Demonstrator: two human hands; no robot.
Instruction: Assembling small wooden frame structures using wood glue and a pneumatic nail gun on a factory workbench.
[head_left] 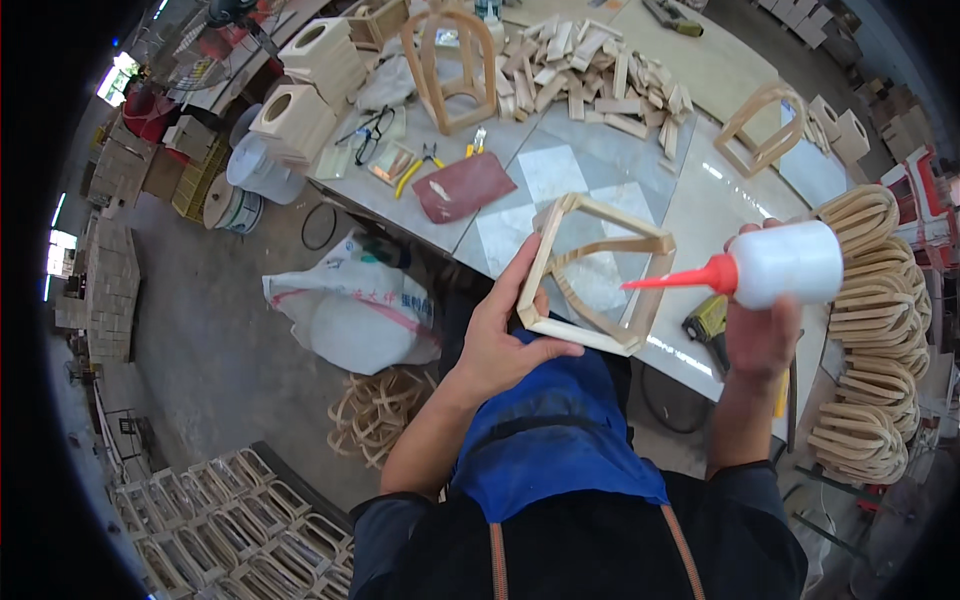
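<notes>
The left grip (500, 330) here closes snugly on a wooden frame (590, 334) at its near-left corner; to its right, the right grip (762, 335) wraps a white bottle (795, 265), red nozzle (690, 277) pointing frameward.

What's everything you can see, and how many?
Table: one, greyish, centre
Wooden frame: one, pale, centre
Squeeze bottle: one, white and red, right
Arched frames: two, brown, table
Wood offcuts: many, pale, table
Sheet: one, dark red, table
Plier-like tools: two, yellow, near sheet
Glasses: one, dark, table's left
Sack: one, white, floor
Curved-wood bundles: several, tan, right
Floor frames: many, tan, lower left
Apron: one, blue, lap
Left grip: one, on wooden frame
Right grip: one, around bottle
</notes>
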